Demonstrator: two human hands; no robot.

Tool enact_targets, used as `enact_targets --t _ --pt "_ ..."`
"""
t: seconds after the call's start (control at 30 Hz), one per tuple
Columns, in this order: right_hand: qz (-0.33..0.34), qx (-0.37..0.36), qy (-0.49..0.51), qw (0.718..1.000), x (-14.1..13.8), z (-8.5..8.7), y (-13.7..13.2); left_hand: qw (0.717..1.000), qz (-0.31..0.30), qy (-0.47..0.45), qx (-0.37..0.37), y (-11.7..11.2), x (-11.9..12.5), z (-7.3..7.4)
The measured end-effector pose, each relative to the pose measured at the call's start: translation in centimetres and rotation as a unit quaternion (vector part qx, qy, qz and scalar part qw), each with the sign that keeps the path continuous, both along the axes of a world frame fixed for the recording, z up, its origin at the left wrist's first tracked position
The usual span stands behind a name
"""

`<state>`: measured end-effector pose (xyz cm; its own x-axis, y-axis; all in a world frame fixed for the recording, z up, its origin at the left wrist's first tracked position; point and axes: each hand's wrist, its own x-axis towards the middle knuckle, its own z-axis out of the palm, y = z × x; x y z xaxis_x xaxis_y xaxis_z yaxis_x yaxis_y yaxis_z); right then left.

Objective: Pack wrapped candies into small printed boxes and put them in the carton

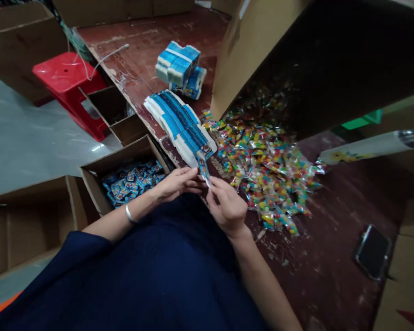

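My right hand [227,203] pinches a small blue printed packet [203,168] between thumb and fingers, upright at the table's near edge. Beside it, my left hand [181,184] has its fingers stretched out towards the packet's lower end. Whether those fingertips touch it, I cannot tell. Just beyond both hands lies a long fanned row of flat blue-and-white printed pieces [179,122]. To the right spreads a heap of clear bags of colourful candies [269,170]. Left of my left hand, an open carton [93,184] holds many small blue packets [133,184].
Banded blue bundles [178,62] stand farther back on the red-brown table [138,41]. A large tipped carton [255,41] overhangs the candy heap. At right are a phone [372,252] and a white cylinder [365,147]. A red stool [67,71] and another carton [37,230] stand left.
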<state>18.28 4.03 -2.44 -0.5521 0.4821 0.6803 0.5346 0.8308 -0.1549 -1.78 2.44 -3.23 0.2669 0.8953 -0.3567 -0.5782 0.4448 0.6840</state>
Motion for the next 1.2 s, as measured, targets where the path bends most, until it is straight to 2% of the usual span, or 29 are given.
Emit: enact_targets --t 0.13,0.23,0.33,0.4,0.53,0.63,0.7,0.8,0.97,1.03,1.13,1.2 --pt "0.062 -0.013 0.004 0.998 1.2 0.5 -3.1 0.994 -0.011 -0.105 -0.023 -0.1 2.0 -0.5" --pt "0.059 -0.143 0.030 0.987 1.6 1.3 -3.7 0.993 -0.047 -0.110 -0.010 -0.5 2.0 -0.5" --pt "-0.017 -0.306 0.043 0.951 1.7 2.6 -2.9 0.993 -0.099 -0.057 0.027 -0.9 1.6 -0.1" --pt "-0.034 -0.385 0.034 0.922 1.7 3.4 -2.2 0.991 -0.121 -0.019 0.055 -1.0 1.3 0.3" --pt "-0.021 -0.497 0.070 0.865 2.1 4.7 -1.2 0.982 -0.165 0.035 0.089 -1.0 1.0 1.2" --pt "-0.020 -0.545 0.095 0.833 2.4 5.0 -1.0 0.974 -0.194 0.063 0.095 -1.0 1.2 1.4" --pt "-0.050 -0.537 0.148 0.829 2.4 4.8 -1.0 0.979 -0.167 0.076 0.083 -1.1 1.6 1.2" --pt "-0.108 -0.484 0.246 0.833 2.2 3.6 -1.5 0.990 -0.079 0.094 0.064 -1.3 2.5 0.5" --pt "-0.102 -0.528 0.283 0.794 1.2 1.1 -2.6 0.990 0.037 0.117 0.071 -1.8 4.2 -0.6" --pt "-0.117 -0.519 0.313 0.786 0.8 0.5 -2.8 0.986 0.078 0.129 0.073 -2.0 4.7 -0.7" --pt "-0.128 -0.480 0.357 0.791 0.2 0.2 -2.6 0.967 0.137 0.182 0.112 -2.3 4.9 -0.4" --pt "-0.133 -0.439 0.383 0.802 -0.1 0.0 -2.3 0.954 0.134 0.225 0.148 -2.5 4.8 -0.1"
